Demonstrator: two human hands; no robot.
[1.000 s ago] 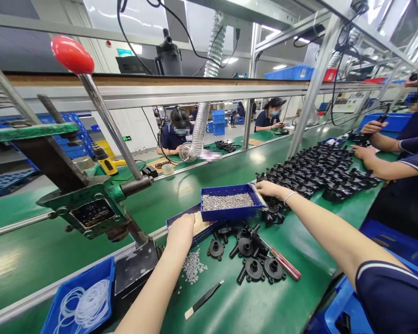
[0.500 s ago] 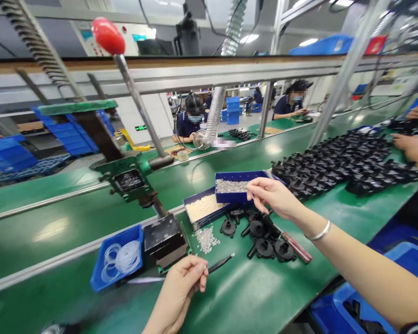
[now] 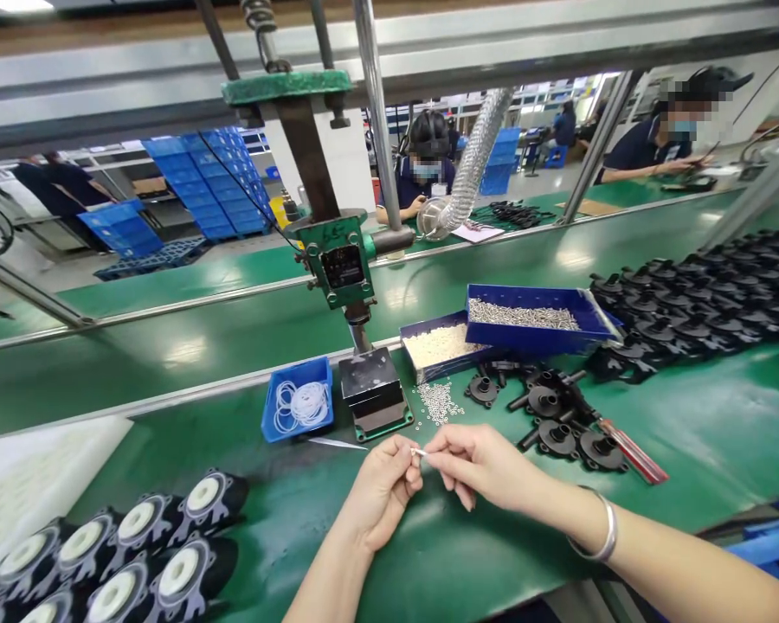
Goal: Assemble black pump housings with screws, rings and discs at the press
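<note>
My left hand (image 3: 389, 484) and my right hand (image 3: 477, 467) meet fingertip to fingertip above the green bench. Pinched in my right hand is a small silvery pin (image 3: 419, 452), pointing at my left fingertips. My left thumb and forefinger close on a tiny pale piece whose shape is mostly hidden. Just beyond lies a loose pile of small rings (image 3: 438, 402). Behind it, a blue bin of metal pins (image 3: 538, 342) rests partly on a bin of cream-coloured small parts (image 3: 421, 372). Several black round housings (image 3: 558, 437) lie right of my hands.
A hand press (image 3: 347, 268) stands over a black block (image 3: 370, 385), beside a blue tray of white rings (image 3: 299, 407). A red-handled screwdriver (image 3: 636, 452) lies among the housings. Assembled black parts (image 3: 182, 571) fill the front left; more (image 3: 675, 311) cover the right. Co-workers sit opposite.
My right hand has come from the bin of metal pins down to my left hand, bringing a pin. My view has turned left and down, showing the assembled parts at front left.
</note>
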